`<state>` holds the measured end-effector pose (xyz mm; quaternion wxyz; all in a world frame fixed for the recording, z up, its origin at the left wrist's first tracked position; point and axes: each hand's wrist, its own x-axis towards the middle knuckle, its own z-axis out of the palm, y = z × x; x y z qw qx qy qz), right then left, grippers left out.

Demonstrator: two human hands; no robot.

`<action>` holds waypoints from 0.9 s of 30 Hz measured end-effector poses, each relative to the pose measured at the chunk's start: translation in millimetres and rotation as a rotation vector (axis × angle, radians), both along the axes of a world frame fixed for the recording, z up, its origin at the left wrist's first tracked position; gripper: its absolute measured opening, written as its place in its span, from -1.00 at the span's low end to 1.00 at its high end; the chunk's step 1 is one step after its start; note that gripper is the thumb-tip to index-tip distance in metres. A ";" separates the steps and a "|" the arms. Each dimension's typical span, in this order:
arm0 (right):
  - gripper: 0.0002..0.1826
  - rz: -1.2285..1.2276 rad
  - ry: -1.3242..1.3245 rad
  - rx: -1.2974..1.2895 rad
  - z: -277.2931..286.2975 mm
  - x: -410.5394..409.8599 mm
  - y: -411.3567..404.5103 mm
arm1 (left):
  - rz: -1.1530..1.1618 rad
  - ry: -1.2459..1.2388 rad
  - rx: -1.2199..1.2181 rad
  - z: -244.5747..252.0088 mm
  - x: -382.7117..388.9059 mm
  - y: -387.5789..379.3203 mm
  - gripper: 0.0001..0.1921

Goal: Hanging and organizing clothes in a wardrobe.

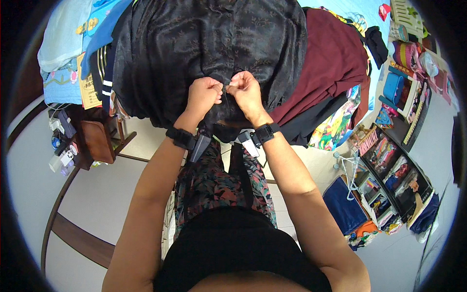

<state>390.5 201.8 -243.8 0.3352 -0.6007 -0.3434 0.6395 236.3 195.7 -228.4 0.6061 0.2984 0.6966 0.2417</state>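
A black patterned button-front shirt [175, 43] is spread face up before me, its placket running down the middle with small dark buttons. My left hand [205, 93] pinches the left front edge near the hem. Opposite it, my right hand [243, 89] grips the other front edge between thumb and fingers. The two hands are a short gap apart at the placket. Whether a button or buttonhole lies under the fingertips is hidden. Each wrist wears a black strap with a small device.
A maroon garment [332, 54] and a floral cloth [330, 124] lie to the right on the bed with a blue cover [334, 3]. A wooden chair [97, 141] stands at left. Shelves with folded clothes [396, 175] and a white hanger [349, 171] are at right.
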 end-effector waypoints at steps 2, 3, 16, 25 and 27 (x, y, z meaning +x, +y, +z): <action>-0.76 0.022 -0.043 0.042 0.3 0.7 -1.8 | 0.048 -0.149 -0.150 -2.6 -3.3 1.1 -0.82; -0.78 0.047 -0.082 0.082 3.9 -2.1 -1.1 | 0.049 -0.145 -0.149 -2.3 -5.9 0.8 -0.82; -0.53 0.358 -0.053 -0.062 9.6 7.3 6.0 | -0.025 -0.213 -0.405 9.5 -19.3 18.6 -0.73; -0.91 -0.012 -0.429 0.421 56.4 34.2 125.2 | -0.189 0.425 0.654 52.1 -63.2 145.1 -0.89; -0.81 -0.017 -0.586 0.500 72.3 37.3 164.3 | -0.188 0.554 0.755 50.6 -78.9 190.7 -0.91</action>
